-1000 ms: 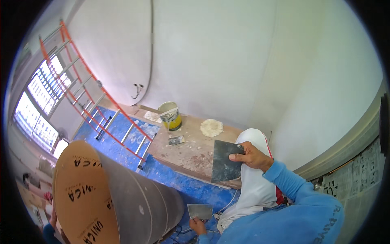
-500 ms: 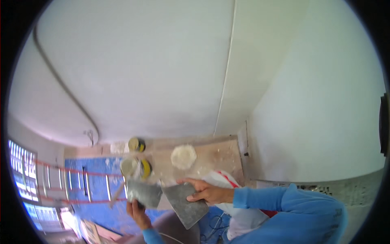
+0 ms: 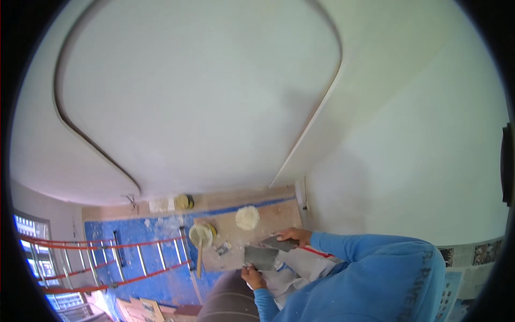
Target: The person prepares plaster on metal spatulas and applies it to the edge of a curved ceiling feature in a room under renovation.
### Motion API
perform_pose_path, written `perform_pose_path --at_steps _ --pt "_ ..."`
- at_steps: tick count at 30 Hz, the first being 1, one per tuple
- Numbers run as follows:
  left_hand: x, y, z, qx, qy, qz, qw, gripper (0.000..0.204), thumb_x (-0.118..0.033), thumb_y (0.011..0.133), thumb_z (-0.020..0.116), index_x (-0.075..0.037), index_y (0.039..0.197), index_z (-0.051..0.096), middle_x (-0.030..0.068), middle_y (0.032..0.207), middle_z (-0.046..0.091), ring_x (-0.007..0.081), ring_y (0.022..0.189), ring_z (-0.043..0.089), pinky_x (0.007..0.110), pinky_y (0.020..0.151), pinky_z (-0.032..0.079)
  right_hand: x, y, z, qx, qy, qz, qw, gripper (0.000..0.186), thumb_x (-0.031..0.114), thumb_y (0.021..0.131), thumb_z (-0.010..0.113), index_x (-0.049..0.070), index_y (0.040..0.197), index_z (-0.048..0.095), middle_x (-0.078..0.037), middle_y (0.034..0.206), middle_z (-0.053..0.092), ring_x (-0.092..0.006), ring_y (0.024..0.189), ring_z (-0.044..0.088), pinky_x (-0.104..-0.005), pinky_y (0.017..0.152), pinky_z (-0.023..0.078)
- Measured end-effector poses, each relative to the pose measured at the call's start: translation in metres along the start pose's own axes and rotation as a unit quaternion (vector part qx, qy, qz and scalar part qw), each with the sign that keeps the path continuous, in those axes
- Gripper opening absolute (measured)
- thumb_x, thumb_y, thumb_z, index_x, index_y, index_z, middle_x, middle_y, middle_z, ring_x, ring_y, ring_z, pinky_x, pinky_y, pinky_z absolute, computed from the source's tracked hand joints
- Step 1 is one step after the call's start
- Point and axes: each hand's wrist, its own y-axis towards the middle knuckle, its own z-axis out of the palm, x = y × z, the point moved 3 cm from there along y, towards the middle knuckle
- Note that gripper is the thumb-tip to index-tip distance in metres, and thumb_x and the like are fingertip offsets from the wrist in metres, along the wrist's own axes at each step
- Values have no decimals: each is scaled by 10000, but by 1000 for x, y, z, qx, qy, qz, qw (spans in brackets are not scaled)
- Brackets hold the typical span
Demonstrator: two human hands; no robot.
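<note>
Left hand (image 3: 253,276) pinches the grey plate (image 3: 261,258) at its lower edge, right hand (image 3: 295,235) grips the darker plate (image 3: 280,244) beside it: both likely light, stiff (slippery if wet), best held by the edges

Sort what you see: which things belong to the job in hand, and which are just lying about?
In the job:
- grey rectangular flat blade, in the left hand
- dark-grey flat blade, in the right hand
- probably the round yellow-sided bucket with a long wooden stick

Seemingly lying about:
- orange-and-silver ladder
- small round yellow tin
- large grey-brown cylinder
</note>
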Motion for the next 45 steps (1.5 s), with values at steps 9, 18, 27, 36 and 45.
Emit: perform_pose_path --at_steps 9,18,27,36,45 --pt "-143 -52 94 265 -115 -14 957 59 -171 918 587 -112 919 589 -37 737 578 72 565 504 222 435 342 81 -115 74 -130 64 -194 970 504 239 850 712 61 1285 529 -63 1129 627 -146 989 617 -317 811 538" --pt "-230 -34 126 374 19 56 925 66 -155 885 612 -91 904 613 10 729 636 119 587 586 251 473 406 48 -151 11 -534 -30 -203 820 320 254 790 739 -14 952 674 -106 798 667 -182 652 632 -404 587 547" --pt "-221 -39 210 255 530 497 638 159 -201 819 561 -74 913 581 216 762 656 406 699 643 524 630 496 158 -178 110 -432 -205 -312 821 198 135 729 716 -24 846 694 -119 682 669 -228 607 636 -384 604 502" --pt "-236 24 91 139 456 375 795 238 -245 769 617 -56 912 641 214 770 663 427 686 632 497 628 489 200 -221 34 -245 22 -449 859 165 73 814 682 -18 950 661 -77 906 676 -195 807 655 -339 784 541" --pt "-175 -22 97 52 181 219 957 274 -172 742 637 21 935 665 249 794 673 360 712 674 394 657 533 159 -182 -21 -210 129 -232 941 346 75 778 684 -1 1099 578 -161 956 630 -334 832 649 -473 793 545"
